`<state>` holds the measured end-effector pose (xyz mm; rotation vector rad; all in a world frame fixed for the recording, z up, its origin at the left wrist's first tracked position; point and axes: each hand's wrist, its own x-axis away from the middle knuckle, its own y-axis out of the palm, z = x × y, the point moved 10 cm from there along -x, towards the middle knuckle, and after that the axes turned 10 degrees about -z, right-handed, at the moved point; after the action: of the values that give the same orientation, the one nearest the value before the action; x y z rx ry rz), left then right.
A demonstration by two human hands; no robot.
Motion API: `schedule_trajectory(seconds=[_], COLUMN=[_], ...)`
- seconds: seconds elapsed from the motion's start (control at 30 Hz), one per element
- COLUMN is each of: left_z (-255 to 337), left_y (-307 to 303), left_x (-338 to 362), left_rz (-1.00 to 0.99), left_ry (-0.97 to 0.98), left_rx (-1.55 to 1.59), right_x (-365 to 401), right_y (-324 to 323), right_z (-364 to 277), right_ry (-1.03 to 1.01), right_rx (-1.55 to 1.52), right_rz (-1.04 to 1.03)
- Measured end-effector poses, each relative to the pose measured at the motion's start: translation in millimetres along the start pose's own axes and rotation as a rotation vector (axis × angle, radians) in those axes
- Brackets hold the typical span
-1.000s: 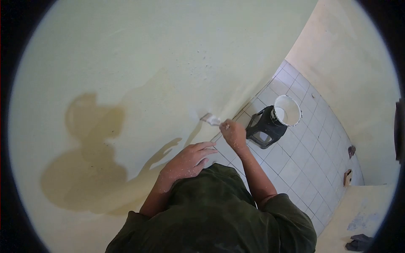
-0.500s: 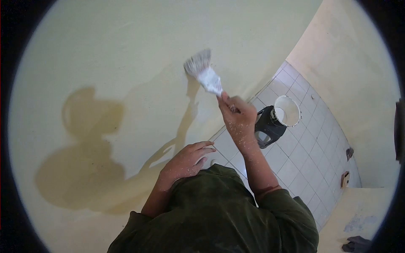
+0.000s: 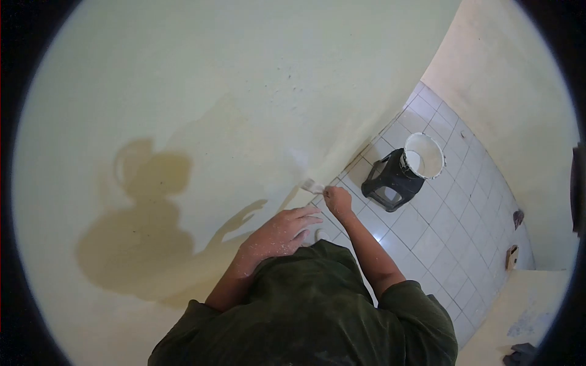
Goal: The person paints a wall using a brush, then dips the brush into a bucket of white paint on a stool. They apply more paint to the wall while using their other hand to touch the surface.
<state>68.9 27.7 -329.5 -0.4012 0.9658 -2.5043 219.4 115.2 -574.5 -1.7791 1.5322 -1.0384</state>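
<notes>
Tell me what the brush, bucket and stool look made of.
The brush seems bristled, with a whitish coating; fibre and handle material are unclear. The bucket is probably smooth white plastic, its rim smeared. The stool looks like dull black moulded plastic, with cut-out sides.

The right grip [image 3: 337, 202] holds a paintbrush [image 3: 314, 186] near the wall [image 3: 244, 134].

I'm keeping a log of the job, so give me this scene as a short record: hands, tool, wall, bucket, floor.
Right hand: closed around the handle of the brush
Left hand: open, fingers apart, no tool in it, pale specks on the skin
Tool position: low by the pale wall, near the floor edge; contact unclear
Bucket: white, on a dark stool
Floor: light square tiles
</notes>
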Motion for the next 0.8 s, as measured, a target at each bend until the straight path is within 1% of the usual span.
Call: schedule_trajectory(seconds=[0.1,0.13,0.2,0.3,0.4,0.5,0.6,0.7,0.8], left_z=[7,8,8,2,2,4,3,-2,-4], left_y=[3,5,7,10,10,11,13,16,15], left_x=[-3,-5,-8,-5,-2,0,3,4,10], left_rz=[-0.028,-0.035,-0.042,-0.039,-0.032,-0.034,-0.046,-0.053,-0.049], left_ry=[0.028,0.031,0.037,0.036,0.04,0.051,0.056,0.029,0.013], left_rx=[-0.008,-0.01,-0.01,0.001,0.009,-0.001,0.024,0.043,0.052], right_x=[-3,-1,13,38,58,83,98,100,70], right_y=[-10,-24,-87,-178,-239,-290,-318,-330,-299], right_z=[11,3,-43,-104,-135,-161,-174,-191,-197], right_ry=[0.017,-0.008,-0.063,-0.15,-0.147,-0.319,-0.445,-0.451,-0.367], right_rx=[-0.081,-0.116,-0.18,-0.314,-0.426,-0.537,-0.7,-0.713,-0.599], right_rz=[0.14,0.15,0.164,0.254,0.288,0.51,0.697,0.715,0.445])
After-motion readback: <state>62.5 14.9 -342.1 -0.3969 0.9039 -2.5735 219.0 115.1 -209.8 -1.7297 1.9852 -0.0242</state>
